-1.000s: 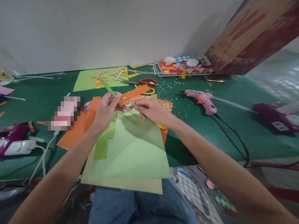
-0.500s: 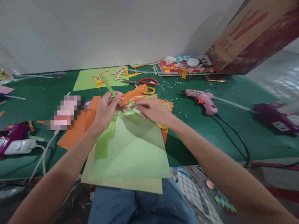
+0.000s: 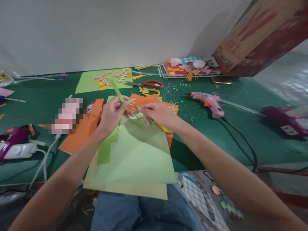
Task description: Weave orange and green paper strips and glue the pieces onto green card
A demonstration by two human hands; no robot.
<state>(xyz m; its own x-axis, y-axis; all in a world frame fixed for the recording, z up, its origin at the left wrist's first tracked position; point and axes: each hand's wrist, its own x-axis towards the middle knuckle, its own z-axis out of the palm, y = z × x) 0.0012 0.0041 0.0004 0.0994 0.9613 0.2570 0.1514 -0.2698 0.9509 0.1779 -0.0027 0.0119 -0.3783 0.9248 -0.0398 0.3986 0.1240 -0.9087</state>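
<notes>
Between my hands are interlaced paper strips, orange and green. My left hand pinches the left end of the weave, where a green paper strip sticks up and away from me. Fingers of my right hand are closed on the right end, beside the orange paper strips. Another green strip hangs below the fingers; its far end is partly hidden. Under both hands lie light green paper sheets, overhanging the table edge above my lap. Orange paper lies to the left, partly beneath my left forearm.
Red-handled scissors and yellow-handled ones lie beyond my hands. At right rests a pink glue gun with its black cord. A purple power strip and white cables occupy the left. Finished woven pieces lie at the back.
Both hands have shifted slightly with the strips. The orange strips have turned and lowered to the right, and the upright green strip has moved a little right.
</notes>
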